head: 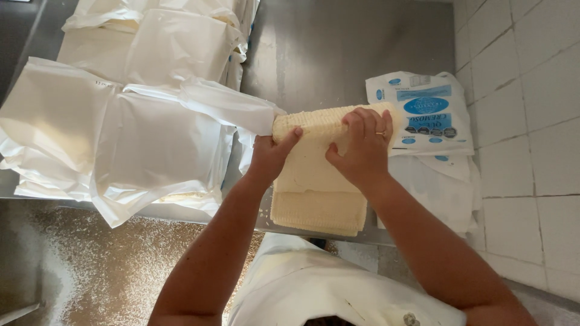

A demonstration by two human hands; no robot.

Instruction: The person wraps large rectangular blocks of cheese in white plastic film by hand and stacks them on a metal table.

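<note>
A pale yellow block of cheese with a ribbed surface is tilted up on edge over a second block lying flat at the steel counter's front edge. My left hand grips the raised block's left top corner, thumb over the edge. My right hand, with a ring on one finger, clamps its top right part. Both forearms reach in from below.
Several cheese blocks in white plastic bags are piled on the left of the steel counter. Printed white and blue empty bags lie stacked to the right, beside a white tiled wall. The floor below left is wet and speckled.
</note>
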